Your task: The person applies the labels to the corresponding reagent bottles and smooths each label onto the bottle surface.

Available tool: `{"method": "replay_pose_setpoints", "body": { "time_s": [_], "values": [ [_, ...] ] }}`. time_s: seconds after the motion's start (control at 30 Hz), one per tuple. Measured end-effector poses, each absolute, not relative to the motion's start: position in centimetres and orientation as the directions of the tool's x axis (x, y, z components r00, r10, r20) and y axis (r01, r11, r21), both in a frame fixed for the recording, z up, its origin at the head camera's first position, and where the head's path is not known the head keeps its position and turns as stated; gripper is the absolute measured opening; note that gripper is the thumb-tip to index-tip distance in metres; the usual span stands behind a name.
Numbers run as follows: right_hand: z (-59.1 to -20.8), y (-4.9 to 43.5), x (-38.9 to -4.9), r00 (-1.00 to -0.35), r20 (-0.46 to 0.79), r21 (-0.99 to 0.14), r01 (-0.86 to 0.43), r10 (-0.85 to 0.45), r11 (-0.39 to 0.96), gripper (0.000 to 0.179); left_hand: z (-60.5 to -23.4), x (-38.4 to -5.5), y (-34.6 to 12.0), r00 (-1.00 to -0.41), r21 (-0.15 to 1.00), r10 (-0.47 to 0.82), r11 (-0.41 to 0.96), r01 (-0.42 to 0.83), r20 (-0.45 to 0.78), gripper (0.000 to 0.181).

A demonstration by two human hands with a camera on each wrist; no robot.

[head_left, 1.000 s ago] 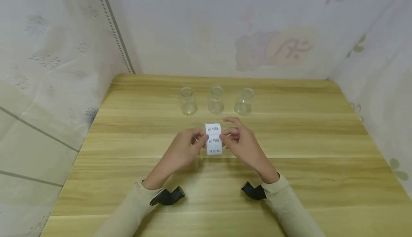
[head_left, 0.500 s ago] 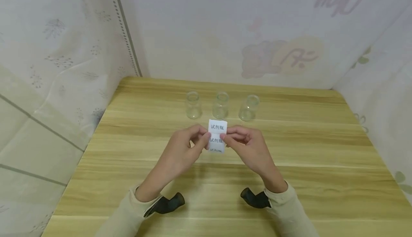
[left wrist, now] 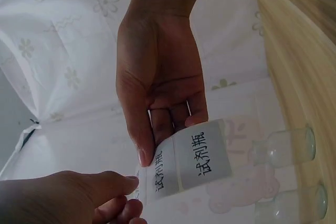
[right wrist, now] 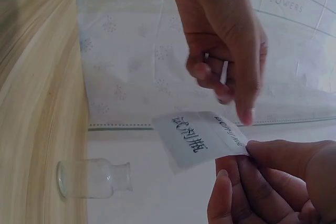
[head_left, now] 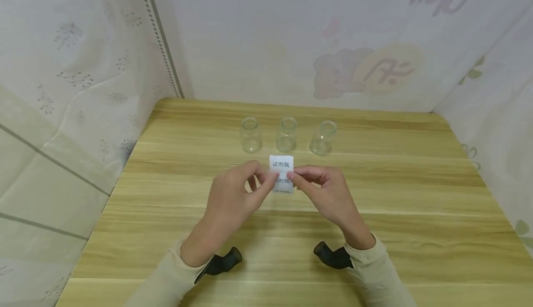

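Observation:
A white strip of printed labels [head_left: 281, 164] is held up between both hands over the table. My left hand [head_left: 233, 195] comes from the left, its thumb lying over the strip's left edge at the fold between two labels. Opposite it, my right hand [head_left: 326, 193] pinches the right edge, thumb in front and fingers behind. The right wrist view shows the strip [right wrist: 181, 140] curving away from the right thumb, with the left hand [right wrist: 228, 40] above it. In the left wrist view, the black characters on the labels [left wrist: 205, 153] are plain.
Three clear glass bottles, the left one [head_left: 251, 135], the middle one [head_left: 286, 135] and the right one [head_left: 323, 139], stand in a row behind the hands. They are on a wood-grain table [head_left: 187, 135] backed by patterned cloth walls [head_left: 250, 43].
The right index finger, raised a second ago, has come down to the strip. My left thumb has slid right, further over the labels. The head view has shifted slightly.

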State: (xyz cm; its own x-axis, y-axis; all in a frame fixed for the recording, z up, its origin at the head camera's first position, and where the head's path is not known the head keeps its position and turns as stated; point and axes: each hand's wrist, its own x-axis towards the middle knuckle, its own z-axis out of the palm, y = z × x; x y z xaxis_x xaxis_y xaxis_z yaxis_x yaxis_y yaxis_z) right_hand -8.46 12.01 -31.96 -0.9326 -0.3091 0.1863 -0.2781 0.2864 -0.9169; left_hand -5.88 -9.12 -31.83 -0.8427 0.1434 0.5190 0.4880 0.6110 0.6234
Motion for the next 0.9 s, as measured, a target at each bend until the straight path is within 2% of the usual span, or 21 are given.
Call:
{"method": "replay_pose_setpoints", "body": {
  "time_s": [0.1, 0.2, 0.47, 0.63, 0.77, 0.9],
  "values": [
    [-31.96, 11.97, -8.34, -0.909, 0.215, -0.905, -0.323, -0.358, 0.276, 0.012, -32.02, -5.97, -8.92, -0.75, 0.544, 0.173, 0.588, 0.598, 0.638, 0.012],
    [-31.89, 11.92, -8.16, -0.886, 0.227, -0.896, -0.353, -0.404, 0.269, 0.013, -32.03, -6.09, -8.83, -0.703, 0.497, 0.198, 0.578, 0.647, 0.684, 0.01],
    [-31.86, 12.06, -8.06, -0.843, 0.27, -0.885, -0.408, -0.466, 0.224, 0.016, -31.84, -5.99, -8.82, -0.671, 0.449, 0.256, 0.575, 0.684, 0.695, 0.016],
    [-32.03, 12.15, -8.14, -0.832, 0.3, -0.879, -0.431, -0.467, 0.204, 0.016, -31.82, -6.06, -8.76, -0.669, 0.446, 0.275, 0.566, 0.693, 0.691, 0.012],
    [-32.15, 12.05, -8.17, -0.838, 0.3, -0.883, -0.425, -0.456, 0.201, 0.015, -31.99, -6.23, -8.67, -0.662, 0.434, 0.293, 0.565, 0.702, 0.689, 0.008],
    [-32.46, 11.78, -8.16, -0.871, 0.253, -0.901, -0.371, -0.421, 0.227, 0.013, -32.25, -6.37, -8.73, -0.665, 0.402, 0.294, 0.609, 0.684, 0.686, 0.007]
  ]
}}
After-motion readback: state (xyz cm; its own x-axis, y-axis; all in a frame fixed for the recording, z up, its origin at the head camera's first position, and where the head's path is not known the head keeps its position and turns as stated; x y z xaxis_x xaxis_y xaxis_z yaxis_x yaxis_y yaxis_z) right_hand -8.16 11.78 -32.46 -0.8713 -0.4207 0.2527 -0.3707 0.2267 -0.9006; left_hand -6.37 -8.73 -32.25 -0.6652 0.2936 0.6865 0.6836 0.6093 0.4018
